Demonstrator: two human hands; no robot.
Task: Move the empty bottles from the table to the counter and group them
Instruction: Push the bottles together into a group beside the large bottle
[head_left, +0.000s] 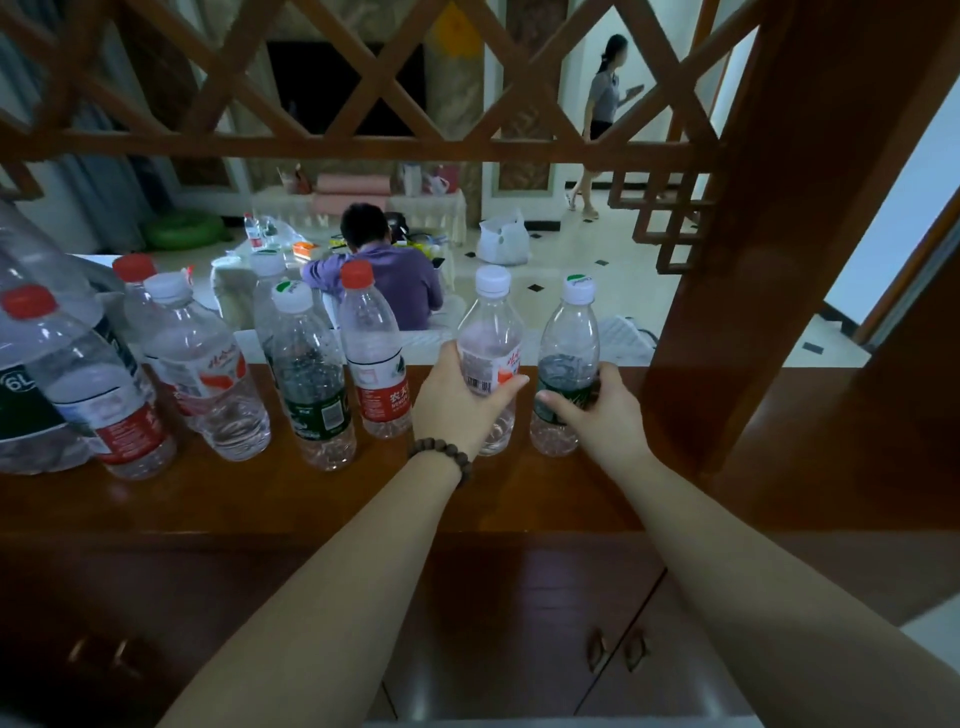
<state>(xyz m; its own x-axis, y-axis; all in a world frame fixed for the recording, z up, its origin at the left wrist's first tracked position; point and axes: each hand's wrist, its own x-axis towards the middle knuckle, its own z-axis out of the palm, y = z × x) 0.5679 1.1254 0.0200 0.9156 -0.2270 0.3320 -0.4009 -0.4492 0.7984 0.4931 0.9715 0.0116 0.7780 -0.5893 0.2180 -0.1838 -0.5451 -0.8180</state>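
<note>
Several empty clear plastic bottles stand on the brown wooden counter (291, 499). My left hand (457, 405) grips a white-capped bottle with a white and orange label (491, 332), upright on the counter. Just to its right, my right hand (587, 410) grips a white-capped bottle with a green label (569, 338), also upright. The two held bottles stand side by side, close together. Left of them stand a red-capped bottle (371, 353), a green-labelled bottle (309, 374) and further bottles. A large 6L jug (26, 395) sits at the far left.
A wooden lattice screen (363, 78) hangs above the counter, and a thick wooden post (769, 249) rises on the right. Cabinet doors (519, 649) lie below the counter. Beyond, one person sits at a low table and another walks in the background.
</note>
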